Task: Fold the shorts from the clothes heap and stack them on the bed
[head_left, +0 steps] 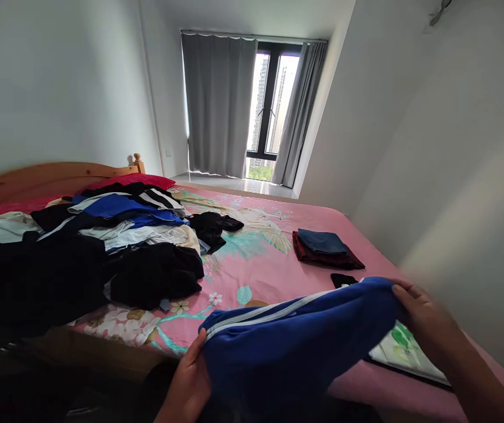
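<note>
A blue garment with white stripes (287, 341) is stretched between my two hands over the near edge of the bed; whether it is trousers or a top I cannot tell. My left hand (190, 376) is closed on its left end, thumb on top. At the upper right end, my right hand (423, 311) grips the cloth between thumb and fingers. Beneath my right arm lies a white folded garment with a green print (404, 346). A small black item (343, 279) shows partly behind the blue cloth.
A large heap of mixed clothes (146, 235) covers the bed's left side, black pieces nearest. Folded jeans (321, 241) rest on a dark red folded garment (300, 256) at the right. The pink floral sheet (243, 270) lies between. Beyond are a wooden headboard (58, 170) and grey curtains (221, 106).
</note>
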A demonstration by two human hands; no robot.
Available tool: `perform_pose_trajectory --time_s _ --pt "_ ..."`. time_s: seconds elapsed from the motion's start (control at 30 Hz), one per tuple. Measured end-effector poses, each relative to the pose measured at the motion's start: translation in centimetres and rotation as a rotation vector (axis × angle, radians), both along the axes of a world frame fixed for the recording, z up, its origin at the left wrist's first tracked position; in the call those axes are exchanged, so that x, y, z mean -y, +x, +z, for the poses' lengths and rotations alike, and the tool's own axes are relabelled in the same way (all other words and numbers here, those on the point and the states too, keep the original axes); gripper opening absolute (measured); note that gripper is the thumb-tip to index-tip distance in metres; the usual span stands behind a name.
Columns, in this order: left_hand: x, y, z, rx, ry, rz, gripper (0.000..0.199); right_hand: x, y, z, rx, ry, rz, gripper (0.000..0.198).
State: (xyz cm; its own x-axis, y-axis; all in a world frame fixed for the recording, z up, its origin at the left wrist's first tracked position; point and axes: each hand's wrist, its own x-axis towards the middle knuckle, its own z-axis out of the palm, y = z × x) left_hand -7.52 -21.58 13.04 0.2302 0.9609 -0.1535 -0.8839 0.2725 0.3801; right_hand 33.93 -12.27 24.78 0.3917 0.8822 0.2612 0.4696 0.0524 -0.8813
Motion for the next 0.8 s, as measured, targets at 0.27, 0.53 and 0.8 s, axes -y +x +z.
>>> perform_pose_trajectory --time_s 0.27,0.53,0.8 --pt "2.0 8.5 0.8 -0.035 0.189 -0.218 0.042 9.4 -14.8 -4.2 0.352 -0.178 0.734 0.052" --pt "3.3 10.9 1.2 -0.424 0.161 -0.232 0.06 11.6 -19.8 -8.9 0.595 -0.065 0.492 0.058" --pt "3.0 10.7 -0.9 -0.892 0.255 -0.197 0.059 8.9 -16.3 -9.5 0.414 -0.064 0.404 0.036"
